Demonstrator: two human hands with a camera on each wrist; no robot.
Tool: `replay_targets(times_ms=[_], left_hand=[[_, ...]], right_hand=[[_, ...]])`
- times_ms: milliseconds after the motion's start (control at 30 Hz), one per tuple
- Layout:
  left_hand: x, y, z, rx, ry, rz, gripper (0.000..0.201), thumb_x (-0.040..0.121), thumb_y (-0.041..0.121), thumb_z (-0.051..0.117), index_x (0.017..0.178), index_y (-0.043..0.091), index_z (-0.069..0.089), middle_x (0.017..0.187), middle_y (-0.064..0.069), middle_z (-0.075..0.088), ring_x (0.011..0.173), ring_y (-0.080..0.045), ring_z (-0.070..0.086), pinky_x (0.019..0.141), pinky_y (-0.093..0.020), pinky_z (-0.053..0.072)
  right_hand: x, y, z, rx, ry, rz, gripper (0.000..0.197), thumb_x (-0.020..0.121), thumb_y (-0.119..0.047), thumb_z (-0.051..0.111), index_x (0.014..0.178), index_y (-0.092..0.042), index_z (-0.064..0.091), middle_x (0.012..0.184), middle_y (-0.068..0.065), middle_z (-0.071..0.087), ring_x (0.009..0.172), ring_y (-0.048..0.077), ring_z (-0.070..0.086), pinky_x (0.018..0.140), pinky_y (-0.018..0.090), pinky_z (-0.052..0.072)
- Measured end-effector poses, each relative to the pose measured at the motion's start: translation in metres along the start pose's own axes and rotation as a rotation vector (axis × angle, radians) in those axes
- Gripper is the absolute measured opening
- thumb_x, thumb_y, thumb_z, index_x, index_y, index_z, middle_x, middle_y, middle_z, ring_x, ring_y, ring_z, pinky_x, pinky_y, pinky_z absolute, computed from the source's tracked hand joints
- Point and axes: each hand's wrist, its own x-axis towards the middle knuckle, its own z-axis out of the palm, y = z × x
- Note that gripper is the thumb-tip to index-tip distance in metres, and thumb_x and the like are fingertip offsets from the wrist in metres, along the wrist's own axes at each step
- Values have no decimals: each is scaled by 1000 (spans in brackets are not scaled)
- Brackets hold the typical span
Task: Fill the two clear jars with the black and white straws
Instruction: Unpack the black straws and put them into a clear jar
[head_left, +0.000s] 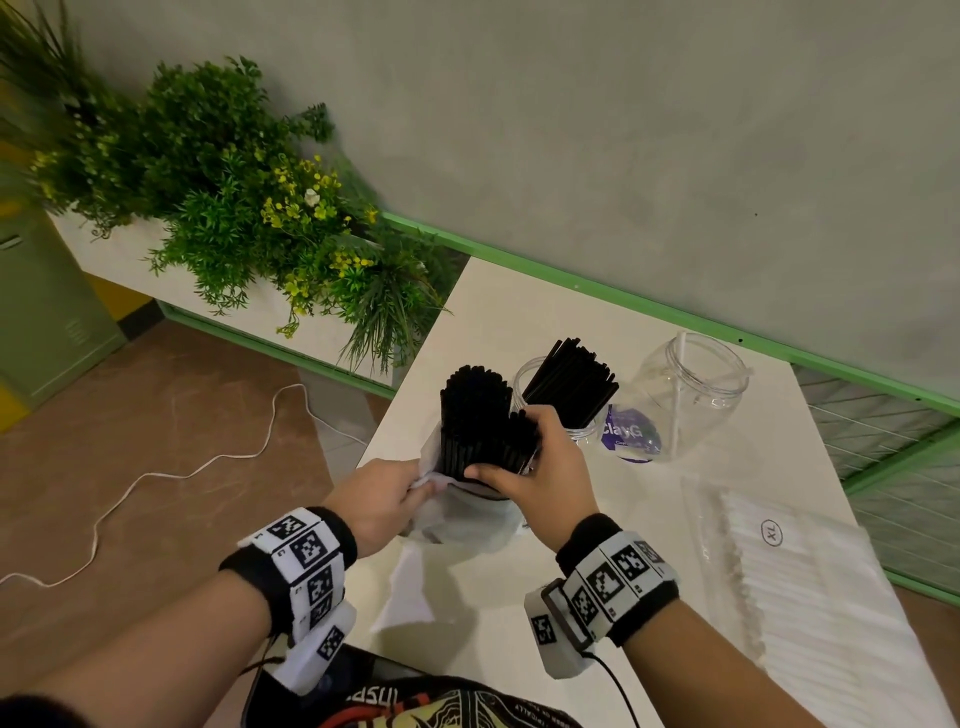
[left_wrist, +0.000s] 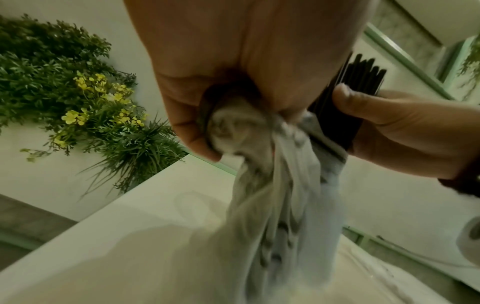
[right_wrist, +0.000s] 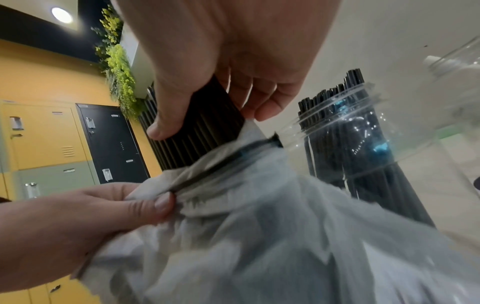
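The left hand (head_left: 382, 501), nearest the head camera, is seen with fingers curled into the crumpled mouth of a thin whitish plastic bag (head_left: 452, 514), which is pinched and bunched in its grip above the pale worktop (head_left: 498, 312). Just beside it, the right hand (head_left: 540, 467) is clamped round a bundle of black straws (head_left: 475, 415) standing upright out of that bag, thumb on the near side and fingers wrapped over the far side.

Behind the bundle a clear jar (head_left: 582, 434) is already stocked with black straws leaning to one side; a second clear jar (head_left: 696, 387) stands to its right, with a single white straw seen inside. A flat clear pack of white straws (head_left: 789, 561), marked XL, lies on the worktop to the right, untouched.

The straws are judged to be light, smooth and slippery against one another, stiff along their length but easily crushed if squeezed hard. A loose grip would probably let the inner ones slide out, so the bundle is best held firmly around its middle, as it is now, with the whole circumference enclosed. The bag is soft and limp, and is best gripped at its bunched rim so it can be stripped downward. The jars are presumably light and likely to tip if struck by the bundle.
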Motion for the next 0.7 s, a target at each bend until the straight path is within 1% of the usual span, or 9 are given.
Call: replay_targets(times_ms=[67, 133, 200, 267, 333, 400, 500, 600, 700], left_hand=[[1, -1, 1, -13, -58, -56, 40, 95, 51, 43, 71, 19, 44, 57, 5, 55, 54, -5, 53, 52, -25, 33], [1, -3, 0, -6, -76, -81, 39, 94, 51, 45, 71, 19, 43, 57, 4, 56, 54, -3, 54, 51, -23, 32], [0, -5, -1, 19, -79, -85, 39, 93, 51, 46, 70, 21, 41, 60, 5, 55, 59, -6, 52, 51, -21, 31], [0, -5, -2, 64, -75, -89, 39, 93, 51, 47, 68, 23, 38, 63, 7, 51, 67, -14, 51, 52, -21, 31], [0, -5, -3, 81, -78, -88, 39, 92, 52, 48, 68, 24, 37, 65, 8, 49, 71, -16, 50, 55, -25, 31], [1, -6, -3, 76, -83, -78, 38, 92, 51, 49, 68, 25, 38, 64, 8, 50, 66, -13, 49, 53, -23, 31], [3, -9, -3, 60, -99, -78, 37, 92, 52, 49, 74, 19, 46, 64, 6, 55, 69, -17, 56, 56, -24, 36], [4, -12, -3, 48, -110, -81, 38, 92, 53, 47, 76, 18, 48, 66, 4, 57, 75, -20, 60, 65, -30, 42], [6, -11, -4, 54, -108, -80, 39, 93, 52, 47, 69, 21, 40, 67, 3, 56, 76, -21, 59, 63, -29, 39]], right_hand=[[2, 1, 2, -10, -34, 11, 51, 59, -54, 79, 90, -30, 47, 90, -5, 58, 88, 15, 56, 77, 35, 50], [4, 2, 5, 6, -58, 13, 43, 60, -54, 78, 80, -32, 46, 81, -6, 55, 81, 17, 53, 73, 37, 48], [6, 1, 6, 37, -63, 9, 39, 62, -46, 81, 76, -34, 47, 77, -8, 52, 78, 16, 51, 72, 37, 46], [7, -1, 7, 67, -70, 7, 35, 63, -47, 80, 75, -33, 49, 75, -7, 53, 76, 16, 51, 71, 38, 46], [7, -7, 5, 98, -87, 3, 34, 66, -42, 81, 77, -24, 54, 75, 0, 55, 74, 19, 53, 70, 40, 47], [7, -15, 1, 139, -104, -8, 36, 72, -32, 82, 81, -10, 55, 75, 8, 56, 73, 22, 53, 70, 40, 47], [9, -28, -8, 194, -93, -36, 37, 75, -29, 80, 83, -4, 53, 73, 1, 54, 71, 13, 51, 68, 32, 46], [12, -39, -12, 213, -21, -52, 32, 78, -30, 77, 85, -10, 52, 75, -2, 56, 74, 10, 54, 71, 31, 48], [16, -49, -13, 182, 143, -119, 29, 82, -26, 74, 91, -28, 47, 82, -4, 57, 76, 6, 55, 74, 23, 48]])
